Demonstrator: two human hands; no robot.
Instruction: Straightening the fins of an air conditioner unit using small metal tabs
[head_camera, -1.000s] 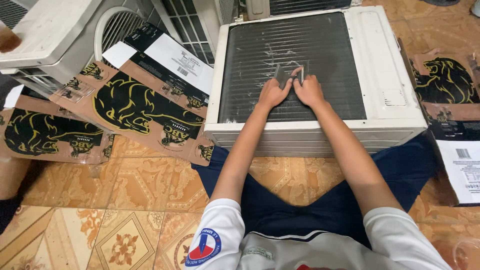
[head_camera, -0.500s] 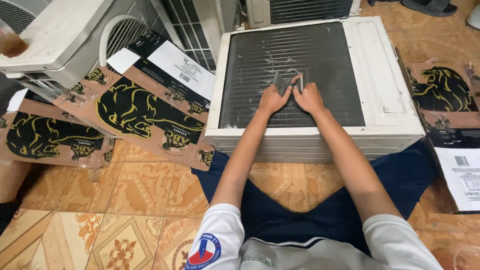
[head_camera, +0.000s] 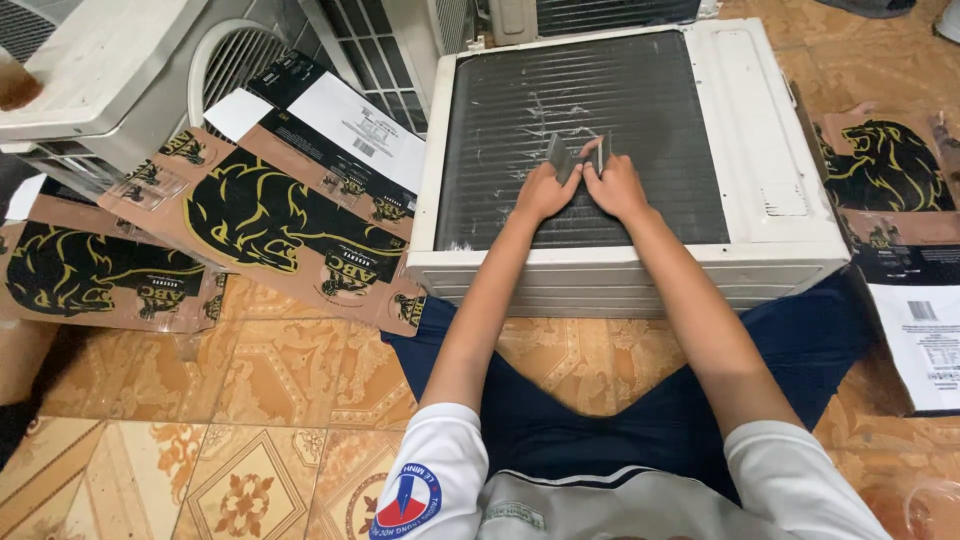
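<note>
1. Compared with half a second earlier: both hands barely shifted, kept side by side on the dark fin grid (head_camera: 560, 110); two small grey tools now raised more plainly above the fingers.
2. Left hand (head_camera: 545, 192) closed on a flat grey comb (head_camera: 558, 157), tilted, tip down on the fins.
3. Right hand (head_camera: 617, 186) closed on a second grey tool (head_camera: 603, 152), upright, just beside the first; thumbs almost touching.
4. Grid set in a white air conditioner (head_camera: 755, 130) lying flat on the tiled floor (head_camera: 250, 400), near edge just past the knees.
5. Open fin surface left, right and beyond the hands; white rim well apart from both.
6. Flattened cardboard (head_camera: 270, 215) against the unit's left edge; more cardboard (head_camera: 885, 165) close on the right.
</note>
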